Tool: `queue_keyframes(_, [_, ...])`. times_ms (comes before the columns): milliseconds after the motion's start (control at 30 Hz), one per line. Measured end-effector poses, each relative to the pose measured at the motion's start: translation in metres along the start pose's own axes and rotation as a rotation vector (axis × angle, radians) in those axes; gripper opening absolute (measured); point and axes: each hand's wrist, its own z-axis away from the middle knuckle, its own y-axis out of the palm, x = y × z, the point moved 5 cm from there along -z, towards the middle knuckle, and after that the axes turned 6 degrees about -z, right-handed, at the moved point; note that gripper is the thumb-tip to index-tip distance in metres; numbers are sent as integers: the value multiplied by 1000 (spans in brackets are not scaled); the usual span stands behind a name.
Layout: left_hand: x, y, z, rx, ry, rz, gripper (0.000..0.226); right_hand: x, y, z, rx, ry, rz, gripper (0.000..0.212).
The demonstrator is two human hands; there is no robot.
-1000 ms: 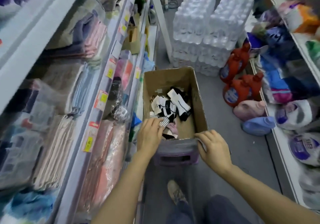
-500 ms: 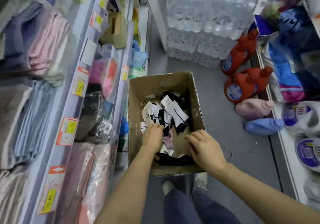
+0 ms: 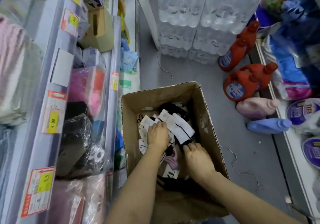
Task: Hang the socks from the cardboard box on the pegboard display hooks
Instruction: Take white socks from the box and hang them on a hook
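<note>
An open cardboard box [image 3: 205, 102] stands on the grey floor between two shelf rows. Inside lies a loose pile of socks [image 3: 181, 128]: white ones with black trim on paper cards, black ones and a pink one [image 3: 170, 160]. My left hand [image 3: 157, 134] is deep in the box, fingers curled over the white carded socks at the left of the pile. My right hand [image 3: 199, 158] rests lower right in the box, its fingertips on the dark cuff of a white sock; its grip is hidden. No pegboard or hooks are in view.
Left shelves [image 3: 57, 102] hold wrapped textiles behind price tags. Stacked water bottle packs [image 3: 199, 24] block the aisle's far end. Orange detergent jugs [image 3: 245, 83], a pink bottle [image 3: 254, 107] and a blue bottle [image 3: 268, 125] lie on the floor by the right shelf [image 3: 294, 163].
The view has dropped closer to the box. Both hands have moved from the near rim further into the box, onto the sock pile.
</note>
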Motion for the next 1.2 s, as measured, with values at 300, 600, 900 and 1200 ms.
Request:
queue_keyframes(300, [16, 25, 48, 34, -156, 178, 26, -23, -3, -99, -208, 157, -276, 62])
queue_keyframes(600, [9, 38, 71, 108, -300, 303, 28, -23, -9, -132, -211, 223, -300, 57])
queue_keyframes(900, [45, 46, 3, 159, -800, 1004, 70, -15, -1, -141, -221, 32, -250, 79])
queue_keyframes(1200, [33, 24, 12, -254, -824, 1070, 26, -4, -16, -138, -370, -101, -431, 32])
